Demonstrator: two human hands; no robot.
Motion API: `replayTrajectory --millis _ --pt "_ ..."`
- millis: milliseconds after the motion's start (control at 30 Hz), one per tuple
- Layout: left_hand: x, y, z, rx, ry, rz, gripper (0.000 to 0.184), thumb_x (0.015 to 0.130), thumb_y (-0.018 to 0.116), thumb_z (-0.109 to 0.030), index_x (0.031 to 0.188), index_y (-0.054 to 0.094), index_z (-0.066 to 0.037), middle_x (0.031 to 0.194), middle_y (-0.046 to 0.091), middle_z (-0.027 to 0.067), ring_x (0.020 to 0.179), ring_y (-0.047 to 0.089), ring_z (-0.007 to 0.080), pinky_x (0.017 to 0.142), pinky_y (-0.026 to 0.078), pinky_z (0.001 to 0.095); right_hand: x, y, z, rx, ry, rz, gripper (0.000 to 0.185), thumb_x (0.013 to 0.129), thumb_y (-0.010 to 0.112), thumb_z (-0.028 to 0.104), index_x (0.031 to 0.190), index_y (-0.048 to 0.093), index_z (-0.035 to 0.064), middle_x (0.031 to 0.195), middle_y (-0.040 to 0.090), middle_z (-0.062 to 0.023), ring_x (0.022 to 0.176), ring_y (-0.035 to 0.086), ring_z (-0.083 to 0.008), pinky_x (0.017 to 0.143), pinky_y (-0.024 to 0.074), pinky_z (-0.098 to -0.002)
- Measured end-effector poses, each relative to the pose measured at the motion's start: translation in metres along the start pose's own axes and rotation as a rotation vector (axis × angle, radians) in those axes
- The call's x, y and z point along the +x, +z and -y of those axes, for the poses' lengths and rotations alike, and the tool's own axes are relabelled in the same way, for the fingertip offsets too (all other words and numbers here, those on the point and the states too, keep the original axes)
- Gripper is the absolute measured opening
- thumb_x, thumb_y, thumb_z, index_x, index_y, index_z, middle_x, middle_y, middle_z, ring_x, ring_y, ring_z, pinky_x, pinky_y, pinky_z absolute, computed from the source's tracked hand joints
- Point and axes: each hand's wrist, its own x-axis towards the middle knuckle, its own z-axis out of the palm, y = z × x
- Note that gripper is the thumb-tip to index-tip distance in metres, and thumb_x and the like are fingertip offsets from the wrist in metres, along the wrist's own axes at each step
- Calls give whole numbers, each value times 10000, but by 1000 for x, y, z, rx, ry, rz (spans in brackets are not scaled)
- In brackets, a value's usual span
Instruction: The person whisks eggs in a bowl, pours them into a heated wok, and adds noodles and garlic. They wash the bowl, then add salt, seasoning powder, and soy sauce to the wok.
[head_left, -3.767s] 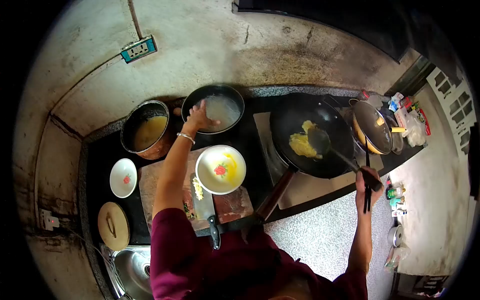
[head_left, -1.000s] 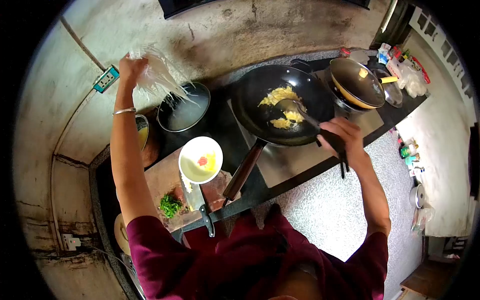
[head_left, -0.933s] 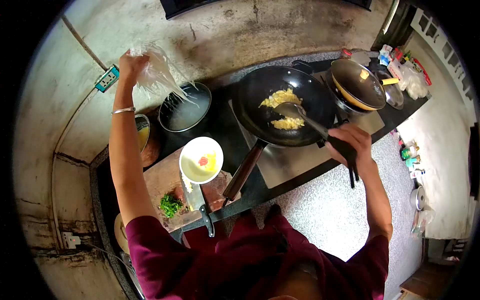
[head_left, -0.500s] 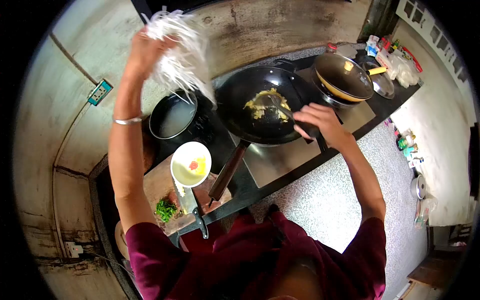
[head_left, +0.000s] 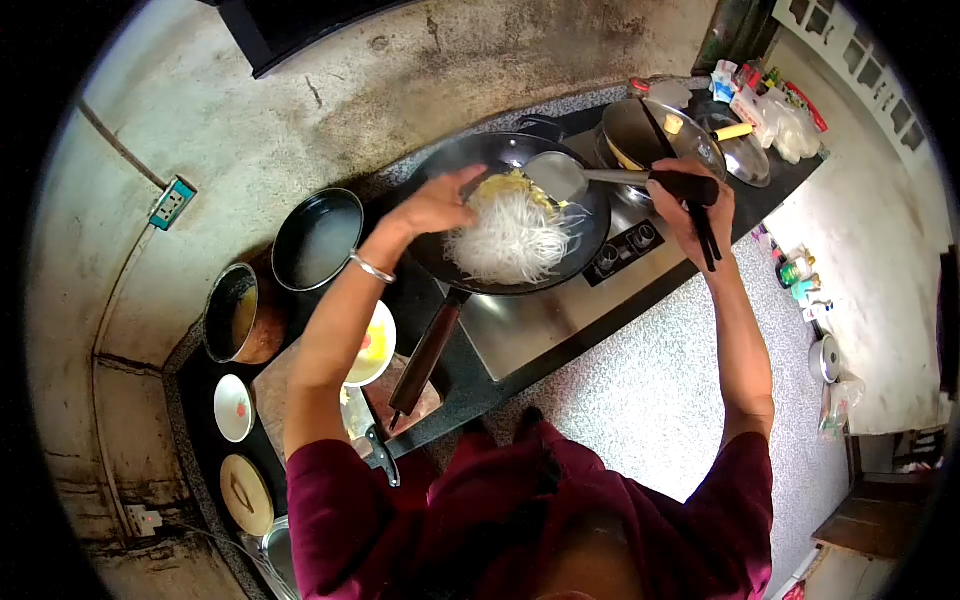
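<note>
So the white noodles (head_left: 512,240) are heaped in the wok (head_left: 590,235), the left hand (head_left: 438,207) is held out over its edge, fingers spread wide, and the spatula (head_left: 558,178) and chopsticks (head_left: 656,128) are gripped in the right hand (head_left: 694,212).

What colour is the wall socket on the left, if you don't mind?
The wall socket is teal around a pale face, in the head view.

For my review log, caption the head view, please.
Left hand over a wok of white noodles; right hand grips spatula and chopsticks.
</note>
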Motion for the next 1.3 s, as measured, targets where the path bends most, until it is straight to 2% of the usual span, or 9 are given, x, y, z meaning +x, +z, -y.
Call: replayTrajectory --millis 33,333,433,533,633,733,933,1267,1300 --pt "-1 -5 13 -81 105 -79 610 759 574 -18 1332 365 -51 1175 493 225 791 614 218 708 526 308 -1 -3 6 10 42 13 164 738 674 78 879 617 16 689 581 -27 584 496 -61 544 421 -210" --pt "-50 -47 104 -326 130 -533 245 747 562 39 989 601 38 739 611 77 587 586 116 507 503 249 -16 -2 42 -46 -233 140 171 632 710 38 785 634 26 724 620 -67 641 603 -180 612 479 -265" --pt "-82 -76 173 -296 25 -675 234 740 598 -11 972 621 11 791 629 104 573 594 97 482 491 236 -23 21 43 -38 -290 298 219 599 717 14 801 632 12 712 624 -98 637 612 -204 589 486 -285" --pt "-109 -89 258 -216 -494 -786 268 723 671 -126 969 639 -23 865 652 143 685 646 164 581 522 284 -19 56 43 -16 -389 272 239 605 722 -4 823 624 12 717 623 -99 609 606 -199 556 479 -282" --pt "-123 -84 328 157 -583 -792 545 633 763 -321 1088 606 -66 1071 618 150 1023 577 303 880 451 367 -18 70 38 -86 -262 158 226 630 712 -14 839 630 10 704 610 -78 618 593 -143 569 461 -248" --pt "-116 -71 347 183 -583 -715 801 576 811 -311 1261 464 -86 1174 545 203 1103 523 314 923 424 367 -13 55 53 -71 184 -11 159 710 662 24 864 631 -1 717 615 -63 655 584 -120 610 459 -243" --pt "-78 -64 345 257 -673 -474 1175 506 849 -351 1407 139 -98 1408 244 219 1287 250 404 1029 292 434 18 46 22 -316 312 -194 227 761 673 196 892 648 13 704 616 -42 653 543 -84 623 448 -237" --pt "-27 -57 469 93 -749 -289 1367 465 860 -400 1413 -78 -102 1463 91 209 1332 142 398 1069 210 440 43 135 -66 -255 -165 -227 129 759 678 155 800 650 35 676 608 -122 554 566 -209 530 420 -328" --pt "-29 -57 459 68 -745 -299 1365 471 858 -400 1411 -84 -96 1465 100 202 1335 138 395 1070 208 441 55 135 -4 -123 -15 -63 141 747 679 137 806 637 15 687 616 -103 573 582 -202 551 439 -303"
